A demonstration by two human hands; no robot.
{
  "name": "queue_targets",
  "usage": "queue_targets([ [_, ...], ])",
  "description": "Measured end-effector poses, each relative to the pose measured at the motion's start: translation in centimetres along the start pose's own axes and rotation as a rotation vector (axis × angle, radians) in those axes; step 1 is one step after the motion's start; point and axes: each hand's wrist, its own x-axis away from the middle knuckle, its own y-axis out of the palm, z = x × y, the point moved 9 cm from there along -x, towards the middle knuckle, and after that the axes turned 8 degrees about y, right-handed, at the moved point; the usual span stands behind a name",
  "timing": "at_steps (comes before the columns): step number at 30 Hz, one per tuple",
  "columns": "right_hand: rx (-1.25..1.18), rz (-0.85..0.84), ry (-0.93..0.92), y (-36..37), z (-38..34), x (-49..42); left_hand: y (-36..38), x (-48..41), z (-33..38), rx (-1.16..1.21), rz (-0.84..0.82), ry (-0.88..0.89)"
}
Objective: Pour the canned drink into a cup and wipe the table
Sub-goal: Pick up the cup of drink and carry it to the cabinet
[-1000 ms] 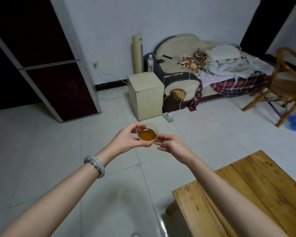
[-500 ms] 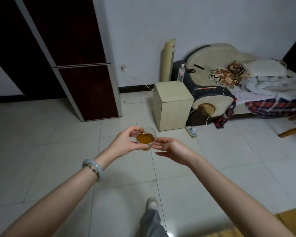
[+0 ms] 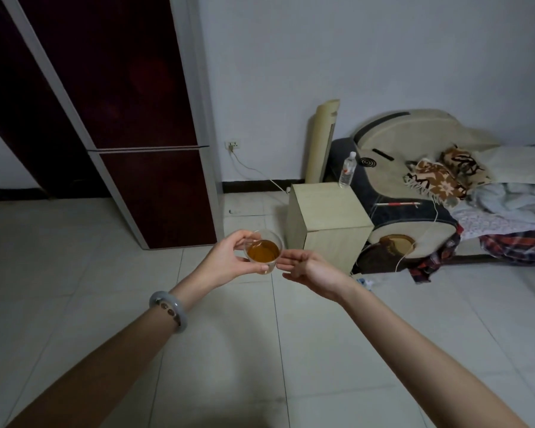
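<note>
head view: left hand grips the amber-filled cup; right hand open, fingertips touching it.

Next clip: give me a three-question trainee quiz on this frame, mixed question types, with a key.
1. True or false: the cup stands on a table.
2. Which hand has its thumb and fingers around the cup? A) left hand B) right hand C) neither
3. Fill in: the water bottle stands upright on the ______.

Key:
1. False. It is held in the air above the tiled floor; no table is in view.
2. A. The right hand lies open beside the cup, fingertips at its lower side.
3. Pale wooden box.
</note>
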Motion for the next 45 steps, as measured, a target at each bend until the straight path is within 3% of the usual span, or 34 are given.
queue_targets([
  [11, 0.073, 0.020, -0.010, -4.6, -7.3, -13.4, -4.1, -14.7, -6.0, -0.031, -0.012, -0.016],
  [27, -0.011, 0.246, -0.054, -10.4, -20.6, -32.1, -11.3, -41.3, -13.0, 0.005, -0.288, 0.046],
  [36, -0.046, 0.341, -0.028, -15.9, -23.1, -38.3, -8.9, -51.1, -15.9, 0.063, -0.424, 0.042],
  [45, -0.100, 0.541, 0.016, -27.1, -25.6, -43.9, -1.9, -64.6, -17.3, 0.049, -0.616, 0.088],
])
